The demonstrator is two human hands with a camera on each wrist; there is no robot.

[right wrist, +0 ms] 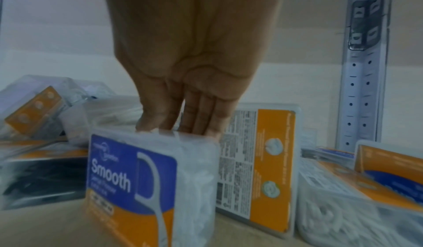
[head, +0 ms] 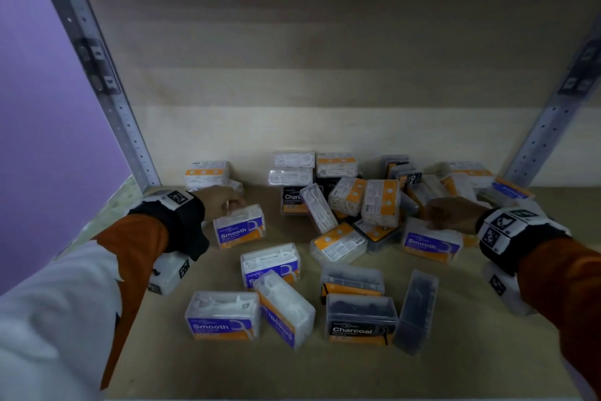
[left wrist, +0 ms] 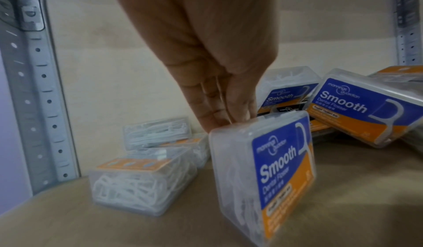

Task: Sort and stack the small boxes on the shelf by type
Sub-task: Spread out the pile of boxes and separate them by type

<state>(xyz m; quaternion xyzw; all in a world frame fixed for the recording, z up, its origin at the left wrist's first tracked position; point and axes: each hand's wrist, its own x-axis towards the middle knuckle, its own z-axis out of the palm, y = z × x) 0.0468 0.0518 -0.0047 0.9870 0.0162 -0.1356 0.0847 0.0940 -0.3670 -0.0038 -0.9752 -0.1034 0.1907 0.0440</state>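
Two Smooth boxes are in your hands at once, one on each side of the shelf (head: 325, 378). Your left hand (head: 219, 202) pinches the top edge of the left Smooth box (head: 240, 227), fingers (left wrist: 219, 113) bunched straight down onto its lid while the box stands on edge toward the left of the shelf, in front of the small white-flosser stack (head: 208, 173) against the back wall. That grip from above looks chosen to lift the box clear without disturbing its neighbours. Your right hand (head: 453, 213) likewise clasps the top edge of the right Smooth box (head: 432, 244), which stands at the right rim of the central heap (head: 361, 202), its blue-and-orange label facing you.

Between your arms, more Smooth boxes (head: 224, 316) lie loose at the front beside the Charcoal boxes (head: 361, 317), a dark pair sitting together with a third dark box tipped on its side next to them. Behind, clear boxes rest at all angles, some label-down with orange backs showing. By that spread, the sorting is at an early stage: only the back-left corner reads as a started stack, and it probably marks where the white type belongs. The slick plastic cases may slip under a fingertip hold, so a firm pinch makes sense. The steel uprights (head: 107, 88) frame the bay on either side.
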